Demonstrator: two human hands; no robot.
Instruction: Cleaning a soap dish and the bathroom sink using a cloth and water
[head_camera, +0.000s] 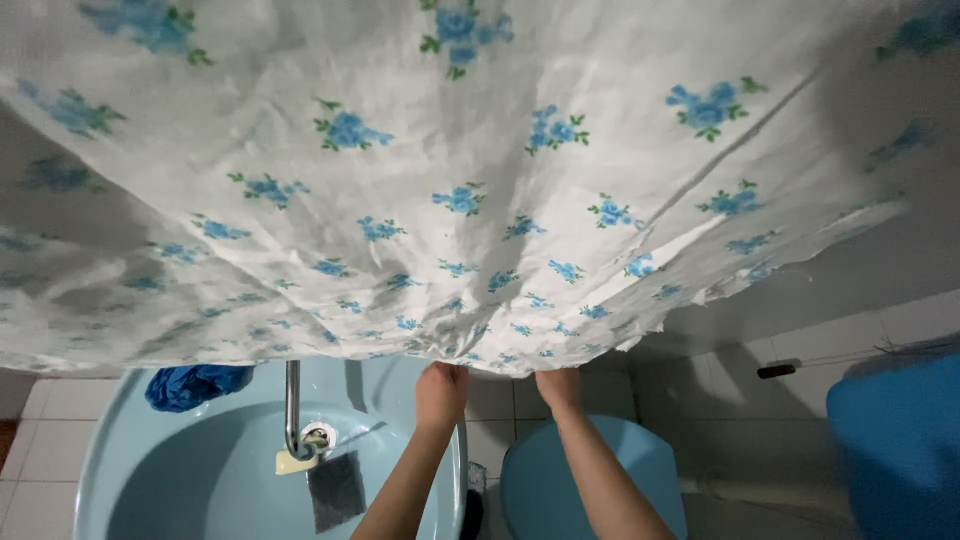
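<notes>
The person's left hand (441, 392) and right hand (558, 387) are both raised and clenched on the lower edge of a white sheet with blue flowers (480, 190), which spreads wide across the whole upper view. Below the left hand sits a pale blue basin (110, 470) holding a metal tap pipe (292, 405), a pale bar of soap (296, 462), a dark grey pad (335, 490) and, on its rim, a crumpled blue cloth (195, 385). Under the right hand is a round blue lid (545, 490), with a blue container (900, 450) at the far right.
</notes>
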